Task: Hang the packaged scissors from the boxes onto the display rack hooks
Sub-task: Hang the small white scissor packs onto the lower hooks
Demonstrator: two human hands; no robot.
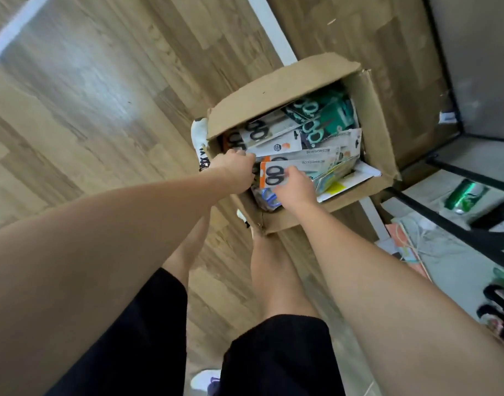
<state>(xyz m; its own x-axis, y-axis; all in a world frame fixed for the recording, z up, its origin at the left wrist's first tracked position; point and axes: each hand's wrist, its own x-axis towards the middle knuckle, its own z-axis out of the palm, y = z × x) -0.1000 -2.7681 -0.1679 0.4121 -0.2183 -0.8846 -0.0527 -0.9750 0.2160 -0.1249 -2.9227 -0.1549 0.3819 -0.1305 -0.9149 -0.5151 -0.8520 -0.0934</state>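
We are picking stock from the cardboard box (276, 87) on the floor: our right hand (295, 187) pinches a black-handled scissors pack (273, 174), our left hand (235, 170) curls among neighbouring packs. Next we judge it needs lifting clear toward the rack.

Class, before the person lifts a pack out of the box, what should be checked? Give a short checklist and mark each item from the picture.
1. Right hand grips a scissors pack: ok.
2. Left hand has a pack: cannot tell, fingers hidden among packs.
3. Box open, packs reachable: ok.
4. Only one pack in the right hand: cannot tell.
5. Pack's hang hole intact: cannot tell.
6. Rack hooks free: cannot tell, hooks not visible.
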